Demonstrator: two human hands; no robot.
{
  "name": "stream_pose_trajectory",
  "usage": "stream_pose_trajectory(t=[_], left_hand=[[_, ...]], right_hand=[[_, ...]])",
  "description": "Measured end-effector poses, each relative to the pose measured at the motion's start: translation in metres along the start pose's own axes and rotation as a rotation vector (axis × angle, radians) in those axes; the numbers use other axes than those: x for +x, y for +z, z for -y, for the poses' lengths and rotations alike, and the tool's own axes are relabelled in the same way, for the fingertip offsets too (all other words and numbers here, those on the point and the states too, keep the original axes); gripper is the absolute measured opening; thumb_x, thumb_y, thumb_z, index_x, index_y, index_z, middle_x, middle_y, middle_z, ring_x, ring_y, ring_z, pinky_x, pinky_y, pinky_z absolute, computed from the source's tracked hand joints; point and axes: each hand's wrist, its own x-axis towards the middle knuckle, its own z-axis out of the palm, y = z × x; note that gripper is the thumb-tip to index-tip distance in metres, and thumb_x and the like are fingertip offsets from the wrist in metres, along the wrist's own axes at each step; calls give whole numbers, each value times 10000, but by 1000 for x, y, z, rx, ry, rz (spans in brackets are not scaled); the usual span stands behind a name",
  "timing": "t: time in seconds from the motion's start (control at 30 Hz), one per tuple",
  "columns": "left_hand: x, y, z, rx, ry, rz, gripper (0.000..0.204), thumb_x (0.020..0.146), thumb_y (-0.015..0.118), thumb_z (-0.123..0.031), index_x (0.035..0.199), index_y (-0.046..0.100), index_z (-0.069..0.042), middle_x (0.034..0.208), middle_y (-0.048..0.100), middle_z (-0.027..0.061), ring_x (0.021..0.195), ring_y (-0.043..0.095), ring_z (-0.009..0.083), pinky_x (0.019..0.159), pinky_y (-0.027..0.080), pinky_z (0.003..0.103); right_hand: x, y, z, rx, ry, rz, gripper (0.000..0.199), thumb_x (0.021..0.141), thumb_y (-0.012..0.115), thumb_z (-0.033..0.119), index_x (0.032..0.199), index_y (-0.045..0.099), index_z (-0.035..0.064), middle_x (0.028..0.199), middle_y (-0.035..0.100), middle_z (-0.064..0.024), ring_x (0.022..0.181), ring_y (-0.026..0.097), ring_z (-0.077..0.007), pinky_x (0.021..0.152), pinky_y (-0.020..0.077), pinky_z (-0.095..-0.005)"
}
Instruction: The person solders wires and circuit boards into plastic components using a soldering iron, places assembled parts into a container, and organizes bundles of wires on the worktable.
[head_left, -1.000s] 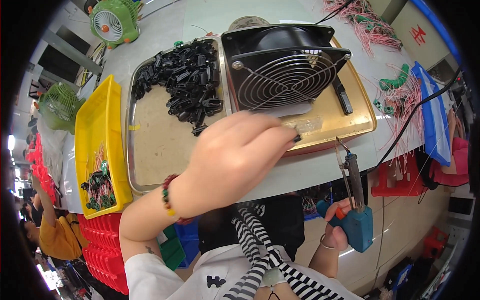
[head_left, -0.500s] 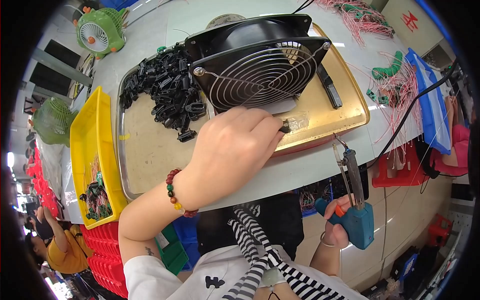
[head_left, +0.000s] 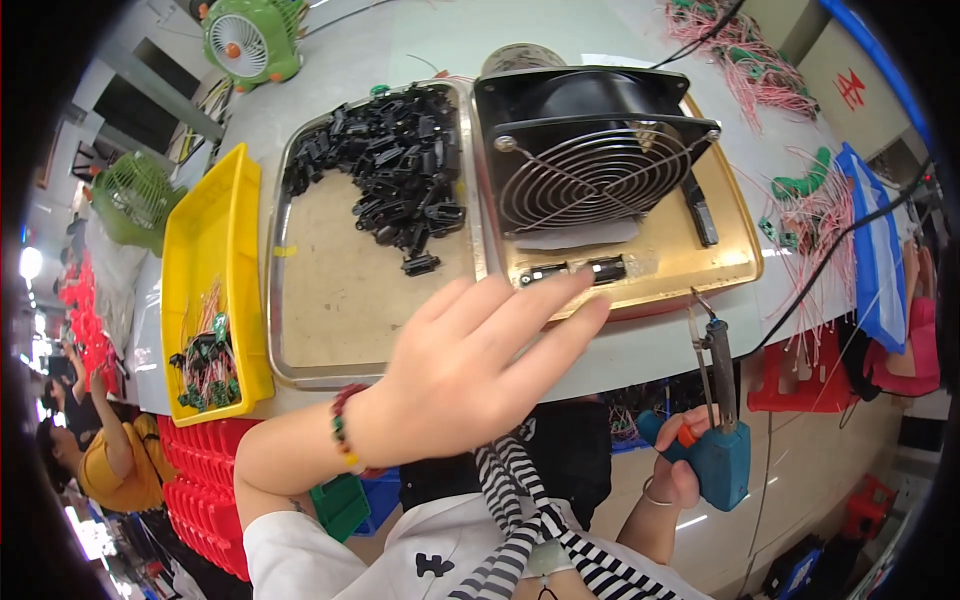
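Observation:
My left hand (head_left: pixel 475 375), wearing a beaded bracelet, hovers over the table's front edge with its fingers stretched apart and nothing visible in them. Just beyond its fingertips, a small black plastic part (head_left: pixel 608 269) lies near the front of a gold tray (head_left: pixel 690 278); the fingers partly cover the spot beside it. My right hand (head_left: pixel 680 470) grips a blue soldering gun (head_left: pixel 722 462) with an orange trigger, its tip pointing up beside the tray's front right corner. Left of the gold tray, a metal tray (head_left: pixel 345 340) carries a heap of black plastic parts (head_left: pixel 400 165).
A black fan with a wire guard (head_left: pixel 600 185) stands on the gold tray, with a black bar-shaped tool (head_left: pixel 703 215) beside it. A yellow bin (head_left: pixel 255 290) holds wired boards. Red-and-white wire bundles (head_left: pixel 805 220) and a blue tray (head_left: pixel 875 255) sit right. A black cable (head_left: pixel 830 245) hangs there.
My left hand has let go at the black part, drawn back toward me and spread its fingers. The view has shifted, so the table appears farther right. My right hand still holds the soldering gun.

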Motion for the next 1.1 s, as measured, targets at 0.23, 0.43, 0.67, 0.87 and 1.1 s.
stream_pose_trajectory(t=[0.23, 0.43, 0.67, 0.87, 1.1], left_hand=[[2, -52, 92, -64, -314, 28, 146, 779, 643, -47, 920, 679, -36, 869, 677, 129, 722, 621, 231, 661, 491, 314], [32, -4, 318, 87, -669, 182, 294, 856, 611, -260, 1041, 667, -39, 892, 695, 151, 787, 660, 264, 732, 510, 337], [42, 16, 357, 109, -811, 191, 366, 865, 591, -386, 907, 716, -44, 828, 696, 159, 804, 665, 301, 748, 502, 385], [41, -64, 196, 215, -394, 25, 227, 860, 616, -221, 798, 588, -4, 660, 558, 134, 617, 556, 259, 580, 435, 357], [-65, -56, 32, 410, 140, 385, 125, 644, 623, -122, 682, 505, -106, 633, 407, 4, 575, 460, 158, 582, 378, 293]], right_hand=[[5, -3, 2, -34, -14, -39, 543, 661, 720, 290, 1014, 503, -61, 969, 494, -143, 569, 535, -201, 514, 421, -269], [5, 6, 9, -84, 18, -150, 559, 657, 726, 321, 1029, 509, -35, 966, 497, -132, 577, 535, -190, 523, 414, -258], [-4, -10, 9, -99, 44, -149, 507, 660, 663, 205, 1057, 444, -22, 1010, 461, -156, 596, 504, -173, 550, 414, -263], [5, -7, 5, -51, 9, -118, 500, 658, 665, 192, 1051, 451, -31, 1015, 465, -158, 590, 502, -178, 545, 411, -260], [7, 7, -4, -17, 32, -75, 528, 655, 698, 227, 1056, 480, -37, 987, 495, -149, 578, 512, -182, 524, 400, -257]])
